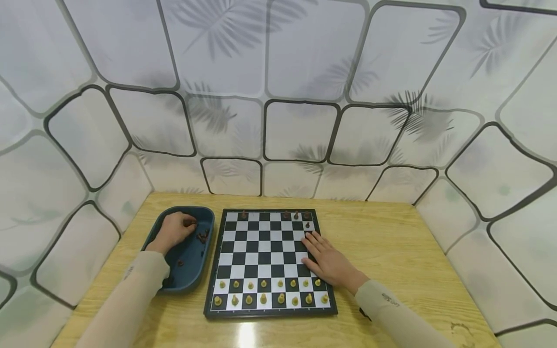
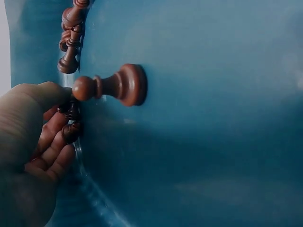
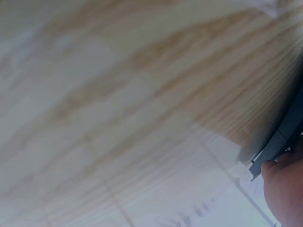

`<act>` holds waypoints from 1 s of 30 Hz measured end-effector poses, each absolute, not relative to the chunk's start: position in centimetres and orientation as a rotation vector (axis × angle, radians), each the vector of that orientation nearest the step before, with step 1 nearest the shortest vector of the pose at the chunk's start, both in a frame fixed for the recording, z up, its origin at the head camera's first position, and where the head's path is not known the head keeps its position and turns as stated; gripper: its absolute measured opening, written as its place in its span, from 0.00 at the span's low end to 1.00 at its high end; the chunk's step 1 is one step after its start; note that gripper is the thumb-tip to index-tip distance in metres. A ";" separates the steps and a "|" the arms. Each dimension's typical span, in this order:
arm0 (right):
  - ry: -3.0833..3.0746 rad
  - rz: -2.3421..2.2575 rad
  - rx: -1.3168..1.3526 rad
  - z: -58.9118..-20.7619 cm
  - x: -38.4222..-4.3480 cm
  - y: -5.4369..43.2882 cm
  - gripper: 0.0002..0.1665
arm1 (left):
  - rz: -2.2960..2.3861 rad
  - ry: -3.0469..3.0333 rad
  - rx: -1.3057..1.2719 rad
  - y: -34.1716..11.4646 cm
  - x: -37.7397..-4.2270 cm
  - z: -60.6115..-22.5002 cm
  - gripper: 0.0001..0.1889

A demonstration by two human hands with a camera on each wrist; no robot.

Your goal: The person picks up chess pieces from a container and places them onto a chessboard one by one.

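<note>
Inside the blue tray (image 1: pixel 191 270), my left hand (image 1: pixel 174 229) is bent over loose dark chess pieces. The left wrist view shows a brown pawn (image 2: pixel 132 85) at the tip of the thumb, its round head seemingly pinched there; more dark pieces (image 2: pixel 71 127) lie against the curled fingers. My right hand (image 1: pixel 328 261) rests flat with fingers extended over the right edge of the chessboard (image 1: pixel 261 258). A few brown pieces (image 1: pixel 296 215) stand along the board's far side, with one small brown pawn (image 1: pixel 307 224) in front at the right. Two rows of yellow pieces (image 1: pixel 263 298) fill the near side.
Several brown pieces (image 1: pixel 202 237) lie in the tray along its right side. Tray and board sit side by side on a wooden table (image 1: pixel 374 232). Patterned fabric walls (image 1: pixel 300 130) enclose the table at the back and both sides.
</note>
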State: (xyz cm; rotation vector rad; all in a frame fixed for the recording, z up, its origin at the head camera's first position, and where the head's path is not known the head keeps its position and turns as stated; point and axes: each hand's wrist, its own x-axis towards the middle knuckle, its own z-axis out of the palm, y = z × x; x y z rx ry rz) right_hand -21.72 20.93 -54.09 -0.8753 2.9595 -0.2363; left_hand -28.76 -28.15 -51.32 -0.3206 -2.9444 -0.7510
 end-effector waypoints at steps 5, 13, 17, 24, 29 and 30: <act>2.966 -0.236 -0.879 -54.0 -21.7 20.9 0.42 | -0.723 -2.933 -0.310 -28.1 -28.7 -51.1 0.11; 2.958 -0.245 -0.871 -53.9 -21.8 20.8 0.42 | -0.732 -2.891 -0.299 -28.2 -28.7 -50.7 0.11; 2.957 -0.245 -0.869 -53.9 -21.8 20.8 0.43 | -0.751 -2.897 -0.277 -28.4 -28.7 -50.6 0.12; 2.950 -0.238 -0.866 -53.9 -21.7 20.9 0.43 | -0.750 -2.895 -0.277 -28.6 -28.7 -50.6 0.12; 2.944 -0.236 -0.860 -53.9 -21.7 20.9 0.44 | -0.769 -2.859 -0.285 -28.6 -28.7 -50.6 0.13; 2.943 -0.236 -0.858 -53.9 -21.7 20.8 0.44 | -0.776 -2.849 -0.280 -28.5 -28.7 -50.6 0.14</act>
